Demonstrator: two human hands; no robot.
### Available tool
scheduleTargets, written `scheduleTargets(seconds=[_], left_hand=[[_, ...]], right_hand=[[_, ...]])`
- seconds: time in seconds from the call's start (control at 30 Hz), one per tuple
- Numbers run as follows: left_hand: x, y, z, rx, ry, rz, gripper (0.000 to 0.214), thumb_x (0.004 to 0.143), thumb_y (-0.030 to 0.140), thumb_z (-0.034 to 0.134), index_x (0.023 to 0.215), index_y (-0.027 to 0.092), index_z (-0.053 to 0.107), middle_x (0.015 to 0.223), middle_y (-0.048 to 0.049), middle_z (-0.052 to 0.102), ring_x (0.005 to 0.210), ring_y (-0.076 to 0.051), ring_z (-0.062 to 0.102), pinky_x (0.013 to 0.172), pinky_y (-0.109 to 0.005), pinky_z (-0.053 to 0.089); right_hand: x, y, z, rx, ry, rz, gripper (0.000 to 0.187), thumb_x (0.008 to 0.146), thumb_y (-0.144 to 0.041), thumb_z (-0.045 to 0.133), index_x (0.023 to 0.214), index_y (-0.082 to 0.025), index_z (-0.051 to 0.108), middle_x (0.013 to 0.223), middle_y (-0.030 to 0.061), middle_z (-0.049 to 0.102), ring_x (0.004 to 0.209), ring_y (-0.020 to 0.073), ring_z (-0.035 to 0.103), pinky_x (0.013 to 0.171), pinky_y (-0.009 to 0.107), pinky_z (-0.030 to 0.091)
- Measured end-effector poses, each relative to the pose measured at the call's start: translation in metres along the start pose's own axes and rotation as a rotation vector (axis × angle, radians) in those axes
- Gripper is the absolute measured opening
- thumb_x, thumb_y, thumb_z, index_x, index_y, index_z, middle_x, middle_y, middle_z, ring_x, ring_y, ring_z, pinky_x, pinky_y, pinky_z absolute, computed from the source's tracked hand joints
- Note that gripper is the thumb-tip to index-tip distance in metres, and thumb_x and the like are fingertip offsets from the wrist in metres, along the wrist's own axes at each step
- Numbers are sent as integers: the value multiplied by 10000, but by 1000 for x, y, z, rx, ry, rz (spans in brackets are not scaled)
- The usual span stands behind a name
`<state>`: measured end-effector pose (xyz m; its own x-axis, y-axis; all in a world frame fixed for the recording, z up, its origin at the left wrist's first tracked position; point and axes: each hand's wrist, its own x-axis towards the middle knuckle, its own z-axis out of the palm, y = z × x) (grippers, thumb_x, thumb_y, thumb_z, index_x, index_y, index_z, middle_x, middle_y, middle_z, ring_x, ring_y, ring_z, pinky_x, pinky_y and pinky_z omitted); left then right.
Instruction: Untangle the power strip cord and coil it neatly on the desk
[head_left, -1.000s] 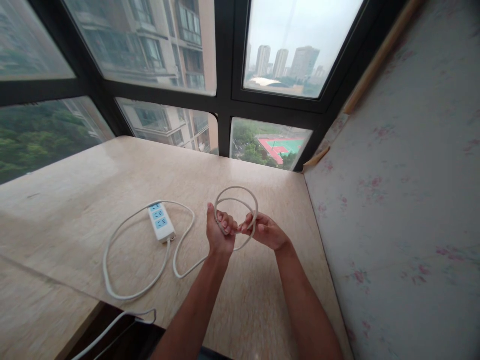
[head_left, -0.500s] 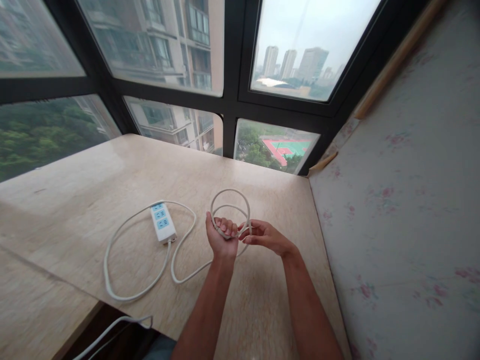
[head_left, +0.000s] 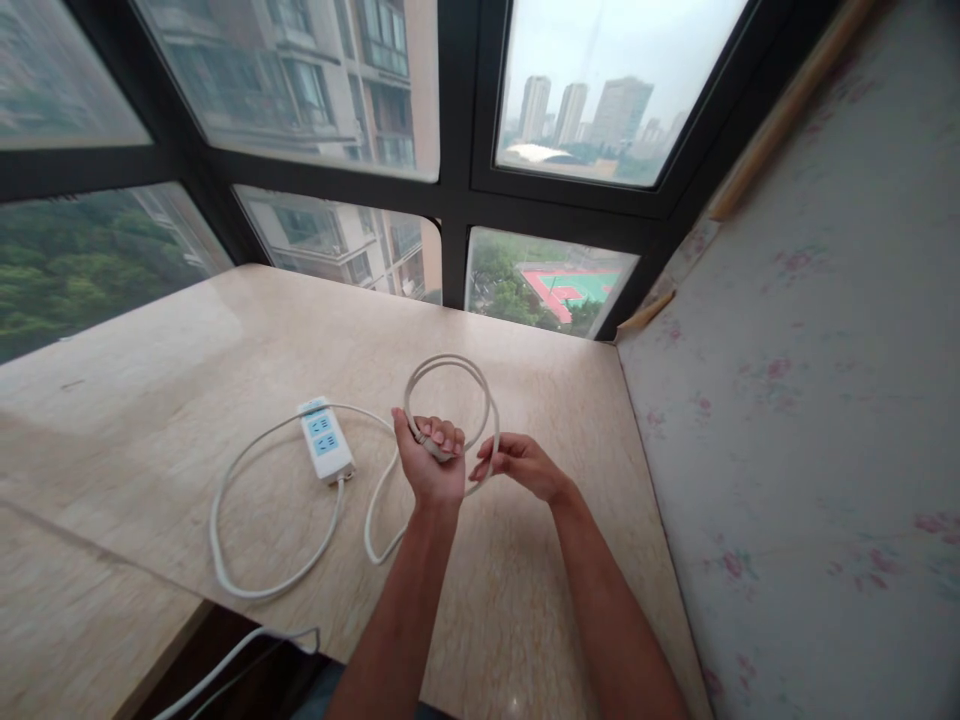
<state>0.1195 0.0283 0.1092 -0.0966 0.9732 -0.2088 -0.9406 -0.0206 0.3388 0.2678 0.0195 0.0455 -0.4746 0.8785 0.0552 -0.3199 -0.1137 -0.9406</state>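
A white power strip (head_left: 325, 442) with blue sockets lies on the beige stone sill (head_left: 187, 380). Its white cord (head_left: 247, 585) runs off in wide loops across the sill toward my hands. My left hand (head_left: 427, 462) is closed in a fist round a small coil of that cord (head_left: 450, 375), which stands up above my fingers. Just to the right, my right hand (head_left: 517, 465) pinches the cord where it comes round the coil's right side. Both hands hover a little above the sill.
Dark-framed windows (head_left: 454, 215) close off the sill at the back. A wall with flowered paper (head_left: 810, 380) rises on the right. At the lower left the sill's front edge drops away, and another white cable (head_left: 232, 655) hangs there in the dark gap.
The slack loop on the sill has been drawn in toward my left hand. My right hand has slid down along the cord, and the coil stands a little taller and further left.
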Motion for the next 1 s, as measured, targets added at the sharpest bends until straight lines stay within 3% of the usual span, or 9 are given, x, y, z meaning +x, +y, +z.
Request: scheduleTargets(seconds=[0.1, 0.23, 0.33, 0.4, 0.5, 0.63, 0.8, 1.0], left_hand=[[0, -4, -10, -43, 28, -5, 557, 919, 565, 467, 522, 179, 408, 436, 56, 379, 376, -65, 368, 422, -215, 291], [-5, -16, -9, -91, 24, -25, 542, 899, 595, 477, 550, 182, 439, 491, 47, 441, 459, -84, 451, 580, -257, 430], [-8, -23, -4, -95, 30, 8, 484, 899, 515, 544, 567, 179, 441, 542, 40, 490, 513, -90, 497, 718, -301, 473], [-8, -28, -3, -81, 49, 46, 450, 879, 478, 594, 587, 176, 435, 596, 30, 526, 565, -94, 536, 763, -308, 475], [-8, -36, -3, -46, 102, 114, 444, 837, 504, 634, 625, 175, 426, 699, 12, 569, 667, -121, 597, 813, -340, 479], [-8, -46, -3, 4, 187, 187, 443, 807, 551, 645, 678, 172, 454, 799, -6, 585, 770, -139, 626, 843, -338, 477], [-18, -56, 2, 94, 123, 158, 472, 790, 650, 597, 852, 183, 573, 856, -16, 593, 793, -141, 620, 830, -319, 473], [-32, -67, 8, 209, 29, -7, 354, 875, 520, 571, 987, 189, 628, 1067, -65, 649, 929, -156, 633, 841, -277, 456]], right_hand=[[2, -12, 8, 96, 225, -198, 288, 800, -451, 721, 931, -195, 697, 683, 1, 640, 730, 168, 653, 780, 340, 518], [12, -17, 30, 253, 402, -285, 267, 809, -494, 686, 857, -231, 672, 826, 6, 636, 856, 174, 634, 833, 338, 516], [20, -14, 43, 323, 445, -278, 329, 791, -553, 678, 842, -232, 630, 875, 10, 645, 885, 184, 643, 857, 347, 515], [22, -12, 47, 326, 469, -262, 322, 741, -471, 763, 893, -232, 610, 899, 3, 653, 882, 166, 646, 880, 325, 508], [21, -11, 50, 305, 480, -243, 454, 655, -262, 846, 1018, -242, 573, 943, -7, 664, 946, 158, 645, 918, 313, 500], [18, -16, 53, 289, 460, -281, 522, 658, -230, 835, 1102, -244, 560, 1056, 20, 670, 1023, 181, 641, 926, 331, 515], [14, -21, 49, 222, 445, -323, 585, 657, -247, 841, 1168, -258, 557, 1274, 59, 611, 1080, 210, 640, 906, 342, 537], [10, -27, 33, 164, 578, -364, 438, 723, -313, 796, 1108, -235, 601, 1067, 48, 688, 903, 187, 674, 799, 319, 559]])
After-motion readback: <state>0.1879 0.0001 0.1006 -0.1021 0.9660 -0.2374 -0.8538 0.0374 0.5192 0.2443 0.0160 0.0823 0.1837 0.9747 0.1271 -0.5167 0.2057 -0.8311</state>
